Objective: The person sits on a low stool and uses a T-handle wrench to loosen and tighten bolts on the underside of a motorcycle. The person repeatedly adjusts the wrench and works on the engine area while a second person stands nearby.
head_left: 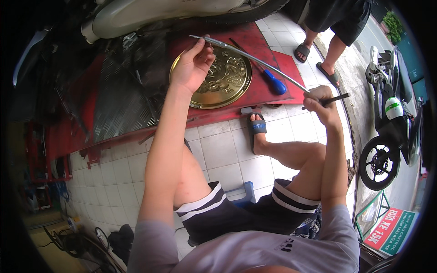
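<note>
My left hand (193,63) grips the upper left end of a long, thin silver metal rod (266,63) between thumb and fingers. My right hand (321,103) is closed on the rod's lower right end along with a short black bar (340,97) lying crosswise to it. Beneath the rod, a round gold tray with a raised design (221,88) rests on the red lift platform (264,109). A screwdriver with a blue handle (276,83) lies on the platform beside the tray's right side.
A white motorbike body (150,18) is over the platform's back. Another person's sandalled feet (327,68) stand at upper right, near a parked motorbike (387,118). My bent legs are below, on white tiles (214,150). A red-and-green sign (389,230) is at lower right.
</note>
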Demonstrator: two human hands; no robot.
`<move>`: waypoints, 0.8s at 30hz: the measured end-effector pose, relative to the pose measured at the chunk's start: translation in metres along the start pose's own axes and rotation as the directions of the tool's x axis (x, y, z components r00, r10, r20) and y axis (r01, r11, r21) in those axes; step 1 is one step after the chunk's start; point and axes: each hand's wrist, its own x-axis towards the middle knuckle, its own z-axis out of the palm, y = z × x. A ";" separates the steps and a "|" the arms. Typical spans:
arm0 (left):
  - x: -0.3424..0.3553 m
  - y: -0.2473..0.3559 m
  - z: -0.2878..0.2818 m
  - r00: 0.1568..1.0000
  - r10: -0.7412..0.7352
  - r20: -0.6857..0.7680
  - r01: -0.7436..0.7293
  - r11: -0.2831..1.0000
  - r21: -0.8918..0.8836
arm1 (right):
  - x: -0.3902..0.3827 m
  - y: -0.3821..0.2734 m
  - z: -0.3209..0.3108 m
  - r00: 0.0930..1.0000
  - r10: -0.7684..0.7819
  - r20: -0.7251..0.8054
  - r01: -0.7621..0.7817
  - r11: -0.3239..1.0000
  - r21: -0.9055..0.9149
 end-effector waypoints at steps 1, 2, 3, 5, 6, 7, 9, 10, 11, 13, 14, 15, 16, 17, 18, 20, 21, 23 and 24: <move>0.009 -0.007 0.003 1.000 0.004 -0.028 -0.006 0.997 -0.073 | 0.003 -0.007 0.008 0.993 -0.010 0.115 0.021 0.995 -0.093; 0.018 -0.013 0.006 0.998 0.022 -0.066 -0.026 0.998 -0.065 | 0.000 -0.018 0.021 0.984 0.081 0.160 -0.053 0.984 -0.169; 0.028 -0.020 0.012 0.994 0.036 -0.100 -0.042 0.997 -0.059 | 0.003 -0.029 0.033 0.971 0.055 0.232 0.011 0.961 -0.275; 0.037 -0.029 0.017 0.991 0.055 -0.123 -0.055 0.998 0.006 | 0.000 -0.054 0.065 0.955 0.208 0.211 -0.119 0.921 -0.370; 0.043 -0.039 0.024 0.988 0.076 -0.135 -0.067 0.995 0.070 | 0.000 -0.051 0.067 0.932 0.238 0.272 -0.123 0.917 -0.379; 0.048 -0.046 0.029 0.985 0.110 -0.137 -0.090 0.986 0.143 | -0.001 -0.053 0.071 0.932 0.253 0.259 -0.139 0.910 -0.391; 0.056 -0.052 0.033 0.980 0.160 -0.122 -0.124 0.959 0.256 | 0.000 -0.054 0.072 0.941 0.244 0.234 -0.134 0.905 -0.403; 0.059 -0.053 0.033 0.979 0.175 -0.108 -0.137 0.945 0.297 | 0.000 -0.051 0.069 0.950 0.219 0.222 -0.114 0.907 -0.404; 0.062 -0.053 0.032 0.977 0.191 -0.093 -0.149 0.930 0.337 | 0.001 -0.049 0.067 0.958 0.194 0.211 -0.094 0.909 -0.406; 0.067 -0.053 0.030 0.983 0.175 -0.053 -0.145 0.922 0.359 | 0.000 -0.046 0.067 0.972 0.171 0.162 -0.086 0.898 -0.431; 0.069 -0.053 0.028 0.985 0.167 -0.033 -0.144 0.918 0.370 | 0.001 -0.046 0.067 0.978 0.158 0.138 -0.082 0.893 -0.442; 0.070 -0.053 0.029 0.986 0.168 -0.024 -0.146 0.913 0.380 | 0.002 -0.048 0.067 0.974 0.181 0.135 -0.107 0.898 -0.427; 0.070 -0.053 0.029 0.986 0.168 -0.016 -0.149 0.909 0.390 | 0.004 -0.052 0.067 0.970 0.203 0.133 -0.132 0.902 -0.412; 0.071 -0.052 0.029 0.985 0.170 -0.008 -0.152 0.903 0.401 | 0.006 -0.054 0.068 0.965 0.226 0.133 -0.157 0.905 -0.395; 0.072 -0.053 0.029 0.986 0.165 -0.014 -0.146 0.907 0.396 | 0.006 -0.054 0.068 0.969 0.209 0.134 -0.141 0.908 -0.394; 0.074 -0.054 0.028 0.987 0.158 -0.029 -0.135 0.913 0.386 | 0.006 -0.051 0.069 0.975 0.175 0.139 -0.108 0.914 -0.391; 0.075 -0.054 0.028 0.986 0.163 -0.039 -0.136 0.914 0.383 | 0.007 -0.051 0.069 0.979 0.152 0.134 -0.089 0.916 -0.392; 0.076 -0.053 0.027 0.983 0.174 -0.058 -0.140 0.916 0.376 | 0.009 -0.051 0.071 0.986 0.107 0.126 -0.050 0.918 -0.393; 0.076 -0.053 0.027 0.983 0.176 -0.055 -0.142 0.916 0.376 | 0.009 -0.051 0.073 0.989 0.090 0.115 -0.039 0.921 -0.388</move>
